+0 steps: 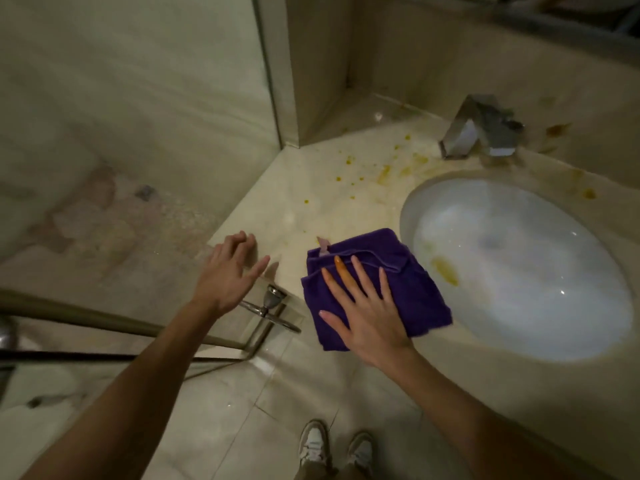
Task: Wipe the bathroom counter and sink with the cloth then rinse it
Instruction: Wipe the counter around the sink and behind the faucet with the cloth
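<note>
A folded purple cloth [412, 289] lies on the beige stone counter [311, 188], just left of the white oval sink [512, 265]. My right hand [363, 306] rests flat on the cloth with fingers spread; two fingertips are stained orange-yellow. My left hand [228, 271] hovers at the counter's left front corner, fingers apart, holding nothing. Yellow-brown splatter [384, 171] dots the counter behind the cloth and near the square chrome faucet [474, 133]. A yellow smear [445, 270] marks the sink's left inner wall.
A chrome towel rail with a ring holder [270, 306] juts out below the counter's left edge. A wall corner [287, 98] rises behind the counter at left. More stains [588, 194] sit right of the faucet. My shoes [332, 448] stand on the tiled floor.
</note>
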Demonstrator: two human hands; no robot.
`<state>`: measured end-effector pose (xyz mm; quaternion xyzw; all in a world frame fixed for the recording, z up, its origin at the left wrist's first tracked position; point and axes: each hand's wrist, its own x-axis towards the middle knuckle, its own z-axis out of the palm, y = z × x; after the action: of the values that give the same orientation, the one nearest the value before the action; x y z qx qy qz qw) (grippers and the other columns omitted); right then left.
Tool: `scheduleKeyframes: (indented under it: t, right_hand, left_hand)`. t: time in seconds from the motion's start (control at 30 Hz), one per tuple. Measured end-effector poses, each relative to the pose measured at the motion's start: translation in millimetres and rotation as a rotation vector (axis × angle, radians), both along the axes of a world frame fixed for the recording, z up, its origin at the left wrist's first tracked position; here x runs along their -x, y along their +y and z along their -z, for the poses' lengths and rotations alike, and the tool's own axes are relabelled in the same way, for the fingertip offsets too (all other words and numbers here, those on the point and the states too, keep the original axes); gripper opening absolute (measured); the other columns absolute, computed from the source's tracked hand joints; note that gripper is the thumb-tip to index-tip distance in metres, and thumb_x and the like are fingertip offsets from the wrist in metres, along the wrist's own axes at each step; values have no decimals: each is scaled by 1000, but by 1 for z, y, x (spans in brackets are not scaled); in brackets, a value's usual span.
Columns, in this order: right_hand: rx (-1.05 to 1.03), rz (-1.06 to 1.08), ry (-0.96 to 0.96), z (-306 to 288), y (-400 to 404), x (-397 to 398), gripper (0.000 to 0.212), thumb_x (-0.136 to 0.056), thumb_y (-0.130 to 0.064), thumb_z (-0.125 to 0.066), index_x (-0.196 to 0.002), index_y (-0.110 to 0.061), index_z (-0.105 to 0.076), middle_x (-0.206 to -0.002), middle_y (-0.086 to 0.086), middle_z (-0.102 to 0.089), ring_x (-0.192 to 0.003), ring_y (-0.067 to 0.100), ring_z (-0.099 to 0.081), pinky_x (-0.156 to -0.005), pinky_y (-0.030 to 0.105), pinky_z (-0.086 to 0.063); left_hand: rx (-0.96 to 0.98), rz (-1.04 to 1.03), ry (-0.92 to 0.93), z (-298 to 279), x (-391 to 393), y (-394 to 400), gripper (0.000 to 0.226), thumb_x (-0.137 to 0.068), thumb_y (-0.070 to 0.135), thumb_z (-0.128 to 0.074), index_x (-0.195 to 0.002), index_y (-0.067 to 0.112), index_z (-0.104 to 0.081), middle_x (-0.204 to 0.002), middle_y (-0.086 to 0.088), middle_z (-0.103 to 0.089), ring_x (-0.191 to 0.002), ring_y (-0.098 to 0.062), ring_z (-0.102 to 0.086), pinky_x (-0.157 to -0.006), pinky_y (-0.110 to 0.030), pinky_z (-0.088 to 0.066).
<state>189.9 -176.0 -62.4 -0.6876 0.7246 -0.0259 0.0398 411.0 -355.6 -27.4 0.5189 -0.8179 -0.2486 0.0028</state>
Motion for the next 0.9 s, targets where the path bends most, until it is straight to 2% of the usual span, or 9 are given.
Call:
scheduleKeyframes:
  t: [0.1,0.2,0.33,0.4,0.47,0.63,0.73,0.83,0.9]
  right_hand:
    - [20,-88,-56,-1,-65,-29,70,-104,-65,-24,-163,-28,-29,-171,2,-30,-160,28,-22,-127,63,-22]
    - [37,-120,-121,0,-131,-44,68,-104,-63,-22,-163,-31,-30,-172,1,-28,-161,25,-18,-128,61,-18]
    - [1,-103,-125,-2,-221,-37,67,-105,-65,-18,-165,-37,-17,-176,-3,-12,-163,21,-2,-131,56,-3]
    - [12,-81,-135,-5,-249,-36,66,-106,-64,-22,-165,-35,-23,-176,-4,-13,-163,20,-2,-131,54,-1]
    - [18,-73,-130,-4,-260,-36,66,-106,-64,-23,-164,-32,-28,-175,-2,-16,-163,20,-3,-132,54,-1]
    - [-7,-96,-121,-7,-232,-31,75,-101,-71,-15,-167,-33,-16,-176,-3,-12,-163,21,-4,-131,56,-3]
    - [-8,-85,-110,-12,-164,-16,76,-100,-70,-17,-165,-30,-28,-174,2,-23,-162,24,-15,-130,58,-12]
    - [-17,-40,-82,-8,-80,1,73,-104,-67,-18,-161,-26,-36,-171,5,-32,-160,28,-21,-126,59,-15]
    - [-31,-26,-55,-5,-47,7,73,-105,-67,-14,-161,-25,-36,-169,6,-34,-159,29,-24,-124,58,-15]
  left_hand:
    - [-35,-12,113,-3,-9,-9,77,-90,71,-31,-150,24,-40,-152,2,-33,-139,-19,-37,-111,-34,-32]
    - [-23,-18,177,3,-13,-11,63,-98,56,-44,-153,26,-33,-152,3,-30,-138,-14,-36,-108,-30,-34]
    - [19,-141,213,14,-11,1,71,-101,55,-40,-159,24,-13,-161,10,-13,-146,-10,-24,-117,-40,-34]
    - [43,-100,162,15,-9,3,71,-101,55,-37,-159,23,-12,-164,5,-13,-151,-12,-15,-122,-44,-25]
    - [54,-113,144,10,-7,0,66,-103,52,-36,-158,20,-19,-163,1,-19,-150,-12,-16,-123,-45,-20]
    - [16,-126,89,-10,-2,-2,60,-104,48,-34,-153,14,-33,-158,-1,-29,-143,-17,-28,-122,-46,-20]
    - [31,-117,1,-12,-1,2,62,-104,49,-32,-154,13,-32,-158,-5,-29,-144,-23,-29,-122,-46,-18]
    - [155,-88,-164,-13,12,5,71,-98,60,-16,-151,18,-35,-146,-11,-40,-131,-30,-43,-115,-45,-30]
    - [171,-48,-155,-15,31,5,76,-91,63,-9,-148,20,-35,-142,-12,-40,-126,-29,-46,-110,-44,-34]
